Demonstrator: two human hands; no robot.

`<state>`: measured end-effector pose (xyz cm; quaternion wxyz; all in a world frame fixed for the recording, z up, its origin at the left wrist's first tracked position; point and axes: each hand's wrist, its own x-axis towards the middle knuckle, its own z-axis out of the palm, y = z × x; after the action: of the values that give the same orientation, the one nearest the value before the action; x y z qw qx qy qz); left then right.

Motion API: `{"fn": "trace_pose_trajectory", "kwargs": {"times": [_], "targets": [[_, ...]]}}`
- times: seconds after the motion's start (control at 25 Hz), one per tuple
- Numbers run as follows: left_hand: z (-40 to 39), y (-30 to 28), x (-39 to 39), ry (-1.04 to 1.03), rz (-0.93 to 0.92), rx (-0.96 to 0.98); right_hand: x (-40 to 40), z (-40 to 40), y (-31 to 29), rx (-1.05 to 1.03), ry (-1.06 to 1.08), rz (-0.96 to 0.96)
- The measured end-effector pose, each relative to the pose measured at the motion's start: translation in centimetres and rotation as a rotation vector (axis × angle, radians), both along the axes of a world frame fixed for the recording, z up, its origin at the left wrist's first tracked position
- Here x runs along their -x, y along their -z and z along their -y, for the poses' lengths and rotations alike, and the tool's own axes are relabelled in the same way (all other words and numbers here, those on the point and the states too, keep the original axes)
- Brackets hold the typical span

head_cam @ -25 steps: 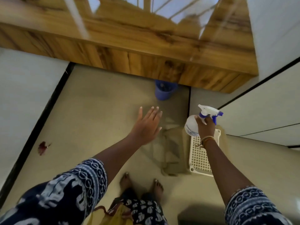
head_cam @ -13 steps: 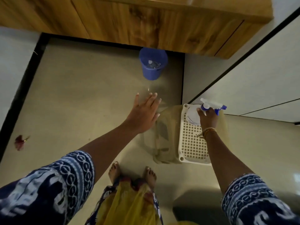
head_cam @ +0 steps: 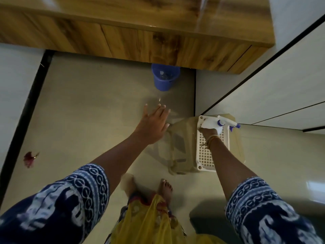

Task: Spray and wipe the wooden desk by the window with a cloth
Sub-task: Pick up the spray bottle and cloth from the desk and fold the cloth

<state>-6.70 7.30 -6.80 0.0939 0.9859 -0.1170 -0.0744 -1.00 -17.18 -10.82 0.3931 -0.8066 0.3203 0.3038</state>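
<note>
R hand [head_cam: 209, 133] hides spray bottle [head_cam: 213, 124] body.

A home, by the look of it: a glossy wooden desk [head_cam: 158, 16] stands over a tiled floor [head_cam: 84, 110], a blue bin [head_cam: 164, 80] sits tucked under its edge, a white plastic stool [head_cam: 204, 148] stands by the wall [head_cam: 274, 88], and the person stands barefoot.
</note>
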Motion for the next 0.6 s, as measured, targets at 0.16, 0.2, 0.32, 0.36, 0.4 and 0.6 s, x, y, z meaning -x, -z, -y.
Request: {"fn": "trace_pose_trajectory", "kwargs": {"times": [0.16, 0.2, 0.32, 0.36, 0.4, 0.6], "targets": [[-6.0, -4.2, 0.6, -0.037, 0.029, 0.011, -1.2, -9.5, -3.6, 0.046, -0.189, 0.033], [-8.0, -5.0, 0.5, -0.056, 0.036, -0.002, -1.8, -12.4, -4.5, 0.061, -0.241, 0.080], [-15.3, -7.1, 0.2, -0.161, 0.065, -0.066, -3.8, -22.0, -7.5, 0.099, -0.475, 0.244], [-17.8, -7.9, 0.2, -0.204, 0.073, -0.079, -4.4, -25.0, -8.4, 0.084, -0.530, 0.314], [-20.1, -8.5, 0.1, -0.251, 0.072, -0.082, -4.9, -27.8, -9.5, 0.045, -0.554, 0.373], [-30.4, -11.5, -1.2, -0.461, 0.081, -0.043, -9.1, -40.7, -15.1, -0.125, -0.608, 0.637]]}}
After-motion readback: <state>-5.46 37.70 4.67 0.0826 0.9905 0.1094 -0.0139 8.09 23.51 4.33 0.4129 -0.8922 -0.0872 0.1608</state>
